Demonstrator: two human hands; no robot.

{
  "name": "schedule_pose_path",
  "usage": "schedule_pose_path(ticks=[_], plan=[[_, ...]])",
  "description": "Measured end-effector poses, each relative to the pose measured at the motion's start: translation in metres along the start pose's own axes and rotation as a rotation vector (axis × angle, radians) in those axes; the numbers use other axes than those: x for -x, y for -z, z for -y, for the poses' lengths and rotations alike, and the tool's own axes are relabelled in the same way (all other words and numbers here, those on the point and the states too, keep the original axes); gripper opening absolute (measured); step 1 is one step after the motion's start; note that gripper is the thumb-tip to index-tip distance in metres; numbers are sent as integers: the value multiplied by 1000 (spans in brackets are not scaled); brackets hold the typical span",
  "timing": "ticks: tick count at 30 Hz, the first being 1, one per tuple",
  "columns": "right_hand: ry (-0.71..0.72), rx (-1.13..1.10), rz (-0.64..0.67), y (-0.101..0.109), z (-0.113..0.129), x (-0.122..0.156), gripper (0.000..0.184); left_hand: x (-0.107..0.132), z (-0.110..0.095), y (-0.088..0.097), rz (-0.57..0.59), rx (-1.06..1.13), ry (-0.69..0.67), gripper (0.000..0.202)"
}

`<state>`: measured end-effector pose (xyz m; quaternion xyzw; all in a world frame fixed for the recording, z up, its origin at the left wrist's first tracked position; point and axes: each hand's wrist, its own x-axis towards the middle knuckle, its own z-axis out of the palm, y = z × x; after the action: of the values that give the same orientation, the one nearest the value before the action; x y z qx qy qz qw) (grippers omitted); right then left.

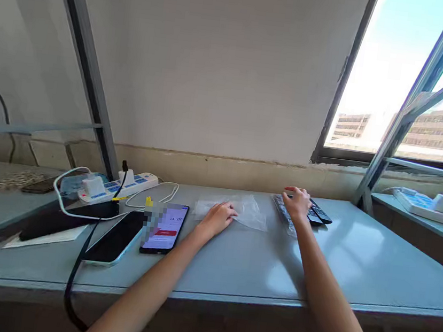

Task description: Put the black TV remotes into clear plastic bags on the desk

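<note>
My left hand rests on clear plastic bags lying flat on the grey table, fingers curled down on the plastic. My right hand reaches to the far right of the table and lies over black remote controls, one of them in a clear wrap. Its fingers bend over the remotes; whether they grip one is unclear.
Left of my hands lie a lit phone and a dark phone. A white power strip with plugs and cables sits at the back left. An open window is at the right, with another power strip on a side ledge.
</note>
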<state>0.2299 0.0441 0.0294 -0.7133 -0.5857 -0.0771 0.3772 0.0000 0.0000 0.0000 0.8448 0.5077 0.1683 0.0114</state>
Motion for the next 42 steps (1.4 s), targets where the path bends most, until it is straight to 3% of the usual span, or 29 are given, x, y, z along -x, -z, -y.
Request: schedule_pose_path(ticks=[5, 9, 16, 25, 33, 42], plan=[[161, -46, 74, -20, 25, 11, 20, -2, -5, -5, -46, -31, 24, 39], [230, -58, 140, -29, 29, 18, 19, -5, -7, -6, -128, -57, 99, 48], [313, -55, 255, -35, 28, 23, 19, -2, -5, -14, 193, -29, 211, 54], [491, -51, 417, -38, 34, 31, 18, -2, -7, -14, 173, 3, 245, 53], [447, -2, 405, -39, 35, 36, 21, -2, -10, -9, 88, -63, 305, 54], [179, 41, 290, -27, 37, 32, 29, -1, -5, -11, 36, -152, 494, 53]])
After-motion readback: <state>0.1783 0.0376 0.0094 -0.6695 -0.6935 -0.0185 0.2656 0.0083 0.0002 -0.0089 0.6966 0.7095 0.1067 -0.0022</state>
